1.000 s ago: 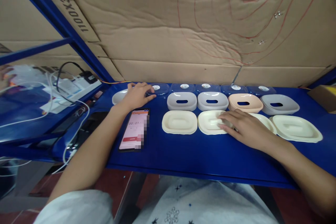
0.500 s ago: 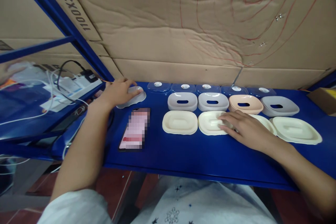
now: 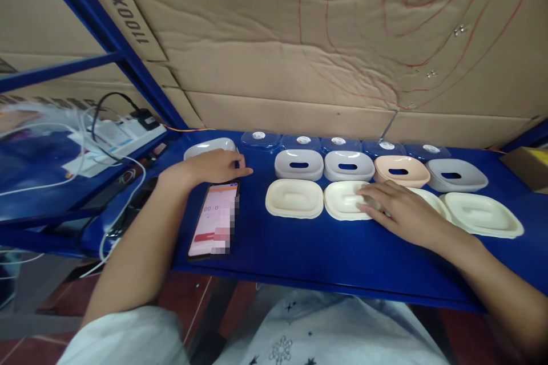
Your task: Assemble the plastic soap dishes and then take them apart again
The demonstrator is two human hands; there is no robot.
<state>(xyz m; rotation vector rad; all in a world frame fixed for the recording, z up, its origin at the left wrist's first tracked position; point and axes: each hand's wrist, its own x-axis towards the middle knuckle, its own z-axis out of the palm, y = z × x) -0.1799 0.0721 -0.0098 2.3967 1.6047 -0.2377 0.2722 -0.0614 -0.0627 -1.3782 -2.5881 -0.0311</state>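
Observation:
My left hand [image 3: 216,165] hovers or rests, I cannot tell which, just beyond the phone [image 3: 208,222], with thumb and forefinger apart and nothing in them. Behind it lies a pale grey oval plastic piece [image 3: 204,148], partly covered by the hand. My right hand [image 3: 391,205] has its fingers spread over the second cream oval tray [image 3: 338,199] from the left, fingertips on its right half. Another cream tray [image 3: 294,198] lies left of that one. Beneath and beyond my right hand, a third cream tray [image 3: 432,202] is partly hidden. The rightmost tray [image 3: 483,214] shows whole.
Behind the trays stand grey slotted oval covers [image 3: 298,165] and a peach one [image 3: 402,170]. Clear lids [image 3: 259,140] line the cardboard wall [image 3: 257,80]. A power strip with cables [image 3: 128,140] is on the left, a cardboard box [image 3: 526,165] at right.
My left hand has come off the pale grey piece and moved nearer and to the right. The phone now lies closer to the table's front edge. My right hand stays on the tray.

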